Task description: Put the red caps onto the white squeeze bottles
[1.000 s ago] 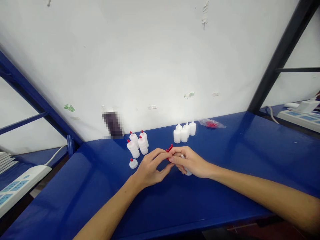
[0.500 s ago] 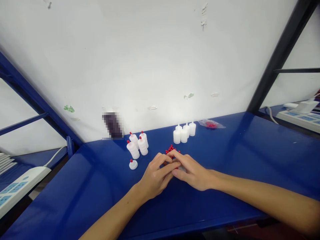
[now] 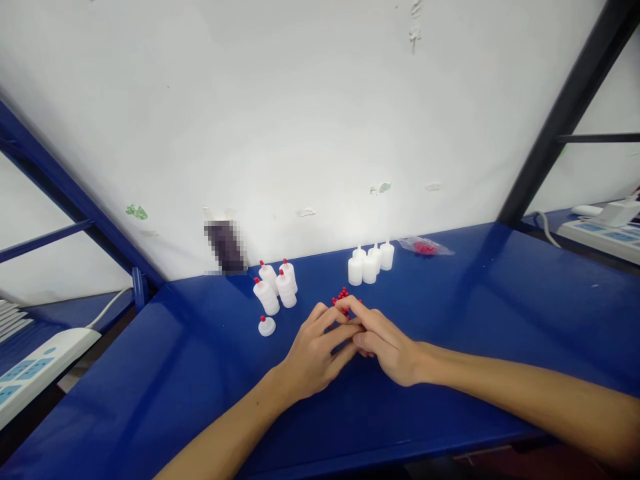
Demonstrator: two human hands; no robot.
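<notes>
My left hand (image 3: pixel 315 353) and my right hand (image 3: pixel 387 347) meet at the middle of the blue table, fingers bent and pressed together at the tips. Whatever lies between them is covered by the fingers. Just beyond the fingertips is a small pile of red caps (image 3: pixel 343 293), partly hidden by my right index finger. To the left stand several white squeeze bottles (image 3: pixel 286 290) with red caps on their tips. A low white piece with a red tip (image 3: pixel 267 326) sits in front of them. Several white bottles without red caps (image 3: pixel 369 269) stand behind the pile.
A clear plastic bag of red caps (image 3: pixel 426 247) lies by the wall at the back right. Against the wall leans a dark, pixelated object (image 3: pixel 226 247). Power strips (image 3: pixel 45 373) lie beyond the table's sides, near the blue frame (image 3: pixel 75 193) and the dark post (image 3: pixel 555 120).
My right hand has shifted slightly right and its fingers have curled further. A whitish piece and a red bit seen between the hands are now covered. The camera view has moved a little.
</notes>
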